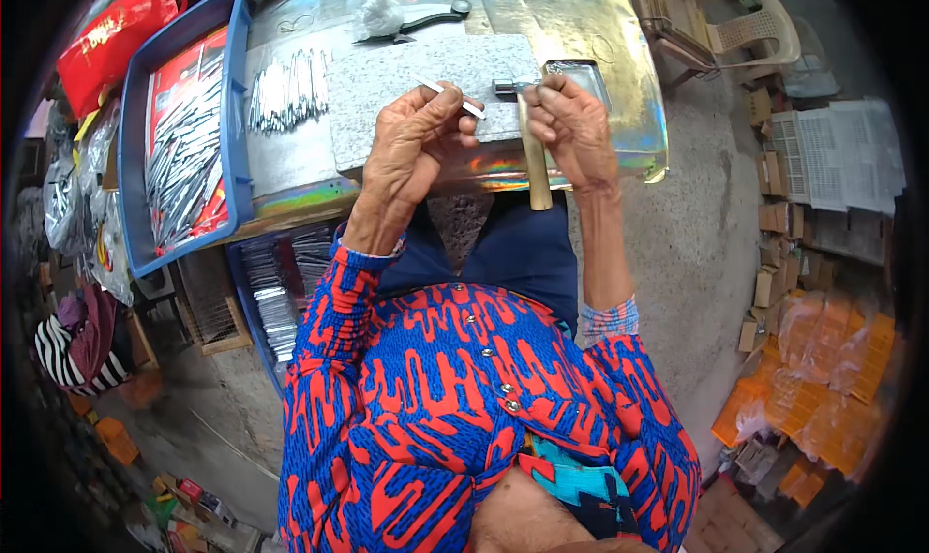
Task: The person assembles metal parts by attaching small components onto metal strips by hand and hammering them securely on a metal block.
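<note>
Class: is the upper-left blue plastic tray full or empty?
Partly filled: many slim metallic pieces lie heaped in the blue plastic tray, with red material showing beside them.

Slab [484,56] free beyond hands [404,139], hammer [538,171] between

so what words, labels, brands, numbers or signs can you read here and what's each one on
Red bag: gold lettering, which I won't copy out.
Red lining in the blue tray: any print is too small or covered.
Small boxes, lower left: too blurred.
Hammer: no lettering visible.
</note>
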The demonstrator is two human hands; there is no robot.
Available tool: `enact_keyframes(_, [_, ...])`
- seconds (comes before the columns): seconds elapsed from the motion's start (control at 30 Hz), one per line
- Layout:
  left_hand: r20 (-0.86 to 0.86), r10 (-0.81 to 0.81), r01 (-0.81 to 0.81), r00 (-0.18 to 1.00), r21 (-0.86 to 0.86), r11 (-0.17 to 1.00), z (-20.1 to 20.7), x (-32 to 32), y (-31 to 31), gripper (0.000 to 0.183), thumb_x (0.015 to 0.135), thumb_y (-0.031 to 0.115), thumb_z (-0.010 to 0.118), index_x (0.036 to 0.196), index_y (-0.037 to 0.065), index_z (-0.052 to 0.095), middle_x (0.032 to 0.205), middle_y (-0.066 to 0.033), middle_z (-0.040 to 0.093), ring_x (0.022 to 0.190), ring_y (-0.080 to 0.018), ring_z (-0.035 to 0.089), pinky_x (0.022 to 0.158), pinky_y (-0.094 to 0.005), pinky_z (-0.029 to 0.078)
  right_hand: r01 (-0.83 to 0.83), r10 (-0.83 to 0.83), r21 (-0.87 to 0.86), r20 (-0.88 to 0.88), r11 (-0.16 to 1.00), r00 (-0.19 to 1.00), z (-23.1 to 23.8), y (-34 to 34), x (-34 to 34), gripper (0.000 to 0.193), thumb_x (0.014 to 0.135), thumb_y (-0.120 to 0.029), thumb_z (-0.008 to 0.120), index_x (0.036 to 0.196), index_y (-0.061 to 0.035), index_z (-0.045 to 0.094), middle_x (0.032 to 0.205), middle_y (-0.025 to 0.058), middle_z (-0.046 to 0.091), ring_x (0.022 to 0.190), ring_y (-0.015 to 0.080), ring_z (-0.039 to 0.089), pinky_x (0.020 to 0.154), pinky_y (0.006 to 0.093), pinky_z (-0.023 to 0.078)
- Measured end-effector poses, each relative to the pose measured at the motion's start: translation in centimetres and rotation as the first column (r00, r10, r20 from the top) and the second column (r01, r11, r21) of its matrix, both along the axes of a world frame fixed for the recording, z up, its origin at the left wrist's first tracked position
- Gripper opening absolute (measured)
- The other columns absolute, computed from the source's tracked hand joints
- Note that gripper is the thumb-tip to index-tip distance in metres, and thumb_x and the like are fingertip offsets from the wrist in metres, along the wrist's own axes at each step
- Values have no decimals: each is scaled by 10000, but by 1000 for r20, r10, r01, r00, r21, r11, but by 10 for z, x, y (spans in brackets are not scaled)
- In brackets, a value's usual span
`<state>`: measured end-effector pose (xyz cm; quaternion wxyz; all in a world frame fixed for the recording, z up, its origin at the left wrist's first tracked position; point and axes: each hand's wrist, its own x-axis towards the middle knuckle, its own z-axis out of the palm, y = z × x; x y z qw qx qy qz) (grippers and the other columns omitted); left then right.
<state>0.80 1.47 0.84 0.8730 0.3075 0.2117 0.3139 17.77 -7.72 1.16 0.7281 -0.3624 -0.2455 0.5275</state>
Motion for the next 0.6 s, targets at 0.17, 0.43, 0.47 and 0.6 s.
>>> enact_keyframes(0.17, [76,12,-3,997,-111,994,-2,0,-2,126,834,137,594,838,17,555,769,-95,610,645,-138,594,557,-253,525,65,-61,-15,171,998,983,19,1,-50,112,852,-70,556,896,25,517,769,75,558,594,74,485,493,190,405])
enact_keyframes(0.43, [104,43,-23,994,-180,983,-6,-6,-6,145,836,153,595,873,23,544,776,-68,597,668,-142,605,576,-253,538,255,-255,58,427,965,868,20,5,-76,120,861,-103,560,880,9,523,706,10,536,547,28,462,453,161,377])
enact_keyframes(0.47, [107,55,-35,993,-183,982,-5,-6,-7,145,837,148,593,883,21,540,781,-67,596,675,-145,608,578,-253,540,273,-271,65,457,960,847,20,5,-77,114,860,-103,561,876,5,525,699,4,535,539,24,458,445,159,371])
enact_keyframes(0.6, [87,103,-82,991,-212,974,-7,-6,-11,152,836,133,593,908,14,532,792,-67,595,690,-152,614,580,-256,544,305,-275,27,510,952,815,15,5,-79,137,858,-109,567,904,12,520,718,15,530,555,31,452,465,160,363])
